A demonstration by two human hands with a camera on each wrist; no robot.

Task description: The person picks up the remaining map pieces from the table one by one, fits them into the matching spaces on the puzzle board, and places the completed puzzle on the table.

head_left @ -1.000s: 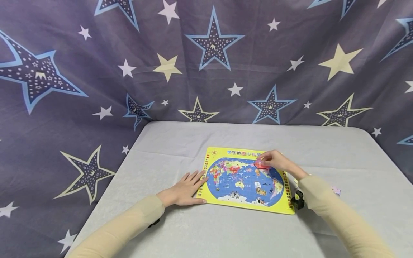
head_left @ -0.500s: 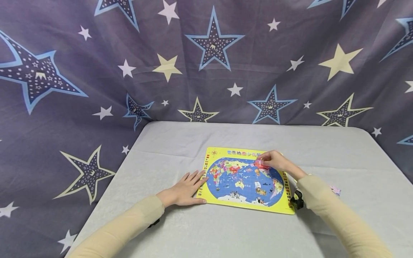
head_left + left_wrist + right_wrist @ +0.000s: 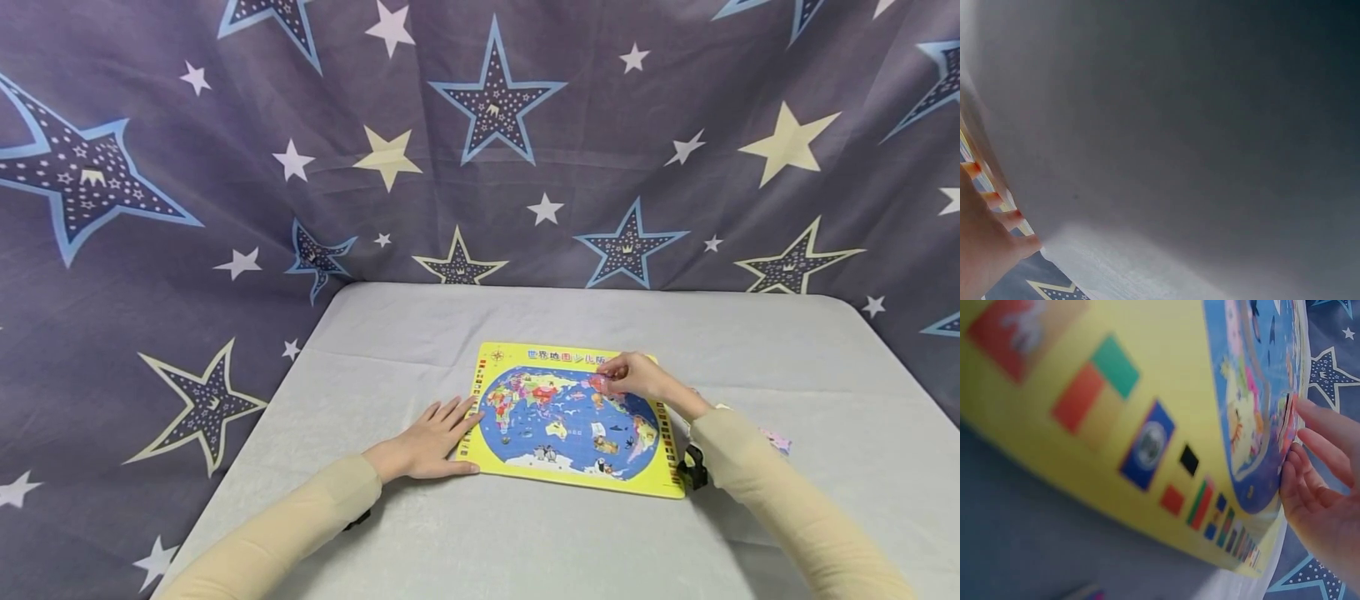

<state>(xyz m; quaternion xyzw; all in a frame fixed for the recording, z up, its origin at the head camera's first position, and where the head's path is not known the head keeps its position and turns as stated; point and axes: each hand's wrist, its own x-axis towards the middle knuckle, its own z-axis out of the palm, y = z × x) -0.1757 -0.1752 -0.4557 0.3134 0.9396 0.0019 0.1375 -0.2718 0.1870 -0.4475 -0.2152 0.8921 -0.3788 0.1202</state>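
Note:
A yellow-bordered world map puzzle board (image 3: 570, 477) lies on the table, its blue oval map printed with countries and animals. My left hand (image 3: 431, 442) rests with spread, straight fingers on its left edge, the thumb at the lower left corner. At the map's upper right, my right hand (image 3: 637, 375) pinches a red puzzle piece (image 3: 597, 382), partly hidden by the fingers. In the right wrist view the fingertips meet the red piece (image 3: 1287, 422), which sits at the map surface near the far edge. The left wrist view shows the left fingers (image 3: 1010, 219) along the board's edge.
A pink and purple loose piece (image 3: 777, 439) lies on the grey-white tablecloth (image 3: 840, 367), partly behind the right sleeve. A dark star-patterned curtain (image 3: 495, 200) hangs behind and left of the table. Rows of small flags line the board's border.
The red piece, tilted above the map earlier, now lies lower against it, and the right fingers have shifted slightly over it. The left hand and the board have stayed put.

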